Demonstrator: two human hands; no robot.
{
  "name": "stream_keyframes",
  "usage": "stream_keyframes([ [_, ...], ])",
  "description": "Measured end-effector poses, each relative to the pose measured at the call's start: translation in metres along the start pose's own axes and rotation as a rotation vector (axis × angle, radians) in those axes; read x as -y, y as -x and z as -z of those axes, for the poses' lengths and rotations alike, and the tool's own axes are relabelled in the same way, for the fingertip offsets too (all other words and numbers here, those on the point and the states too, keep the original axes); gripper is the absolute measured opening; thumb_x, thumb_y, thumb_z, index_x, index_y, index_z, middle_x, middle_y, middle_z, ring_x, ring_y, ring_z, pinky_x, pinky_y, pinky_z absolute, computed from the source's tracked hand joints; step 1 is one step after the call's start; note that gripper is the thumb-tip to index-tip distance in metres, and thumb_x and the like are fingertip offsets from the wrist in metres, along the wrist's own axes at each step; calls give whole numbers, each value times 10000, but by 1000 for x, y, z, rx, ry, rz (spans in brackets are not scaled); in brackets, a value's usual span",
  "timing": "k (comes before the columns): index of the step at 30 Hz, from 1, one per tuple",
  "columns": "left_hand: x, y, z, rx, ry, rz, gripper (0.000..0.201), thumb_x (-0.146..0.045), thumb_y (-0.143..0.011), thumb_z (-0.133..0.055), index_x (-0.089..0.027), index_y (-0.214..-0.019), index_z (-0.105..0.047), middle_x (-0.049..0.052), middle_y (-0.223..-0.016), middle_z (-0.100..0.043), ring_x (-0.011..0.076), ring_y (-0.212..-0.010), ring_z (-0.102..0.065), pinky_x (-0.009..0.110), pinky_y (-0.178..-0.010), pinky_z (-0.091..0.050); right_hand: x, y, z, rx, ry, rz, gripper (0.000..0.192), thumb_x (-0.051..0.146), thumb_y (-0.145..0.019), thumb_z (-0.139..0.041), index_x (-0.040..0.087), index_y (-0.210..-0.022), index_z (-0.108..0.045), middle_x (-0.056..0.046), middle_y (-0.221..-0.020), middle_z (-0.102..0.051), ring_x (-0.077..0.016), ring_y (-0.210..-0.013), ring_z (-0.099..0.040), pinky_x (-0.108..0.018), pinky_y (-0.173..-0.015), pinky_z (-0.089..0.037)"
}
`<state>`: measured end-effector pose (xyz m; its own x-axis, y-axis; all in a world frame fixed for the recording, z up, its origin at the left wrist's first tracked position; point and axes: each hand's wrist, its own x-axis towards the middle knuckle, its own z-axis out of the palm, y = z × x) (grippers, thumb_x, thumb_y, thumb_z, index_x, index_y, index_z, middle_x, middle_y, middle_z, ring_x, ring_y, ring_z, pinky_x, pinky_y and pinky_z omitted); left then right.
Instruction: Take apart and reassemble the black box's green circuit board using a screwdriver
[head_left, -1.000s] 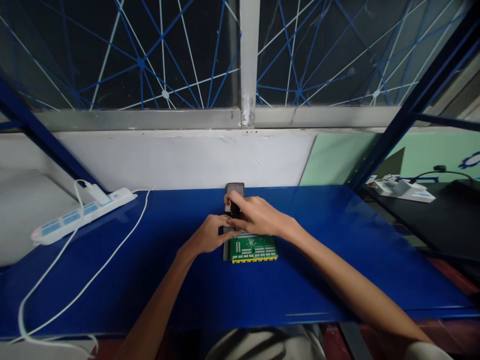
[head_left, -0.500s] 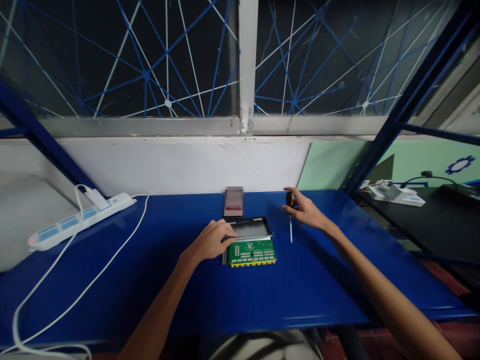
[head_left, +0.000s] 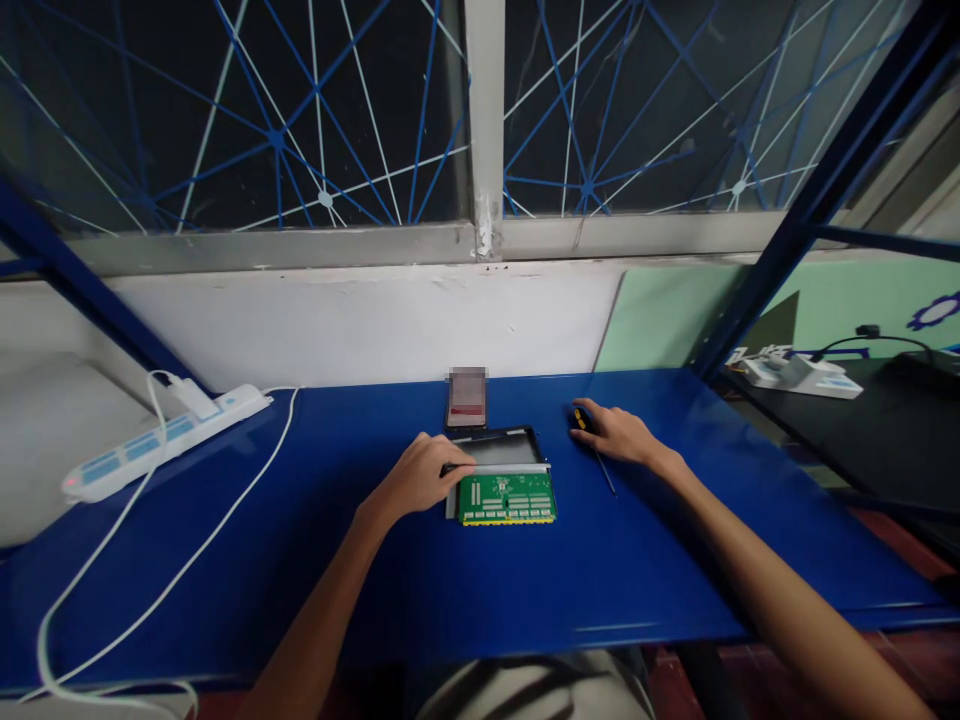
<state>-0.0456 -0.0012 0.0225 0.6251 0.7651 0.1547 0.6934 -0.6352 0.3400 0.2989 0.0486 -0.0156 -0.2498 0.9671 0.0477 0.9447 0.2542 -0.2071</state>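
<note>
My left hand (head_left: 426,474) is closed on the left edge of a dark, shallow casing (head_left: 538,440), thumb on its front rim. A green circuit board (head_left: 517,492) with a yellow strip along its near edge lies against the front of this casing. To the right, my right hand (head_left: 621,434) has its fingers around the black and yellow handle of a screwdriver (head_left: 580,418). The screwdriver lies low over the table, its thin shaft slanting toward me and to the right. My palm hides part of the handle.
A phone-like device (head_left: 467,400), partly pixelated, stands behind the casing. At the left a white power strip (head_left: 169,440) has a white cable (head_left: 232,520) trailing across the blue table (head_left: 360,620). Blue frame posts rise at both sides.
My right hand has lowered the screwdriver from upright to nearly flat by the table, its tip swinging to the right. My left hand keeps its grip on the casing.
</note>
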Motion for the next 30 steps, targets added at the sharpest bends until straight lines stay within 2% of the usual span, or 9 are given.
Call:
stream_keyframes([
  [3,2,1,0,-35,41,-30,217,-278,-926,-525,-274,-949,-741,5,-963,-757,198,-861,-670,334,-776,-399,2,5,10,-35,37,2,528,535,-907,-478,222,-1331,-466,-105,-905,-721,-269,-793,-667,-285,-586,-388],
  [7,2,0,2,-95,87,-43,189,-285,-898,-565,-271,-943,-749,10,-957,-759,207,-898,-673,328,-790,-435,16,18,30,-200,-22,21,505,538,-903,-494,215,-1292,-513,-97,-948,-715,-256,-819,-670,-281,-582,-407],
  [9,0,-1,4,-118,141,-47,175,-284,-881,-586,-258,-933,-752,16,-950,-759,205,-898,-672,322,-792,-459,31,26,38,-216,-113,115,457,539,-896,-518,219,-1219,-572,-75,-975,-710,-212,-749,-663,-283,-612,-432],
  [11,-2,-1,7,-130,208,-51,172,-287,-873,-598,-242,-928,-754,25,-939,-758,198,-883,-672,313,-785,-483,50,32,41,-159,-181,262,422,555,-889,-533,228,-1139,-624,-60,-995,-704,-182,-719,-652,-282,-639,-447],
  [14,-5,-1,10,-143,282,-49,173,-291,-868,-607,-225,-910,-760,36,-927,-755,194,-873,-670,307,-780,-510,71,36,37,-64,-174,412,411,565,-854,-583,213,-1047,-674,-75,-990,-703,-220,-824,-654,-301,-685,-453],
  [17,-7,-1,12,-178,324,-49,165,-294,-860,-623,-215,-890,-764,44,-908,-755,197,-869,-671,312,-780,-523,78,34,32,21,-230,443,329,496,-874,-588,192,-938,-694,-71,-924,-706,-204,-780,-651,-294,-662,-450],
  [20,-8,0,13,-226,362,-42,149,-305,-841,-654,-211,-868,-767,50,-901,-753,201,-873,-672,324,-793,-532,76,32,35,96,-394,454,312,475,-874,-598,172,-851,-666,-54,-824,-694,-158,-658,-639,-265,-595,-454],
  [24,-6,1,16,-318,380,-2,154,-326,-812,-689,-228,-905,-763,45,-939,-749,206,-913,-668,346,-818,-534,76,28,47,197,-649,331,355,504,-895,-555,166,-1001,-570,-14,-621,-653,-124,-466,-601,-222,-436,-430],
  [30,2,3,21,-369,347,87,203,-338,-806,-691,-230,-967,-748,51,-1011,-738,198,-922,-671,325,-766,-539,83,13,48,138,-695,374,303,463,-887,-582,180,-985,-531,-20,-647,-668,-141,-536,-645,-236,-477,-478],
])
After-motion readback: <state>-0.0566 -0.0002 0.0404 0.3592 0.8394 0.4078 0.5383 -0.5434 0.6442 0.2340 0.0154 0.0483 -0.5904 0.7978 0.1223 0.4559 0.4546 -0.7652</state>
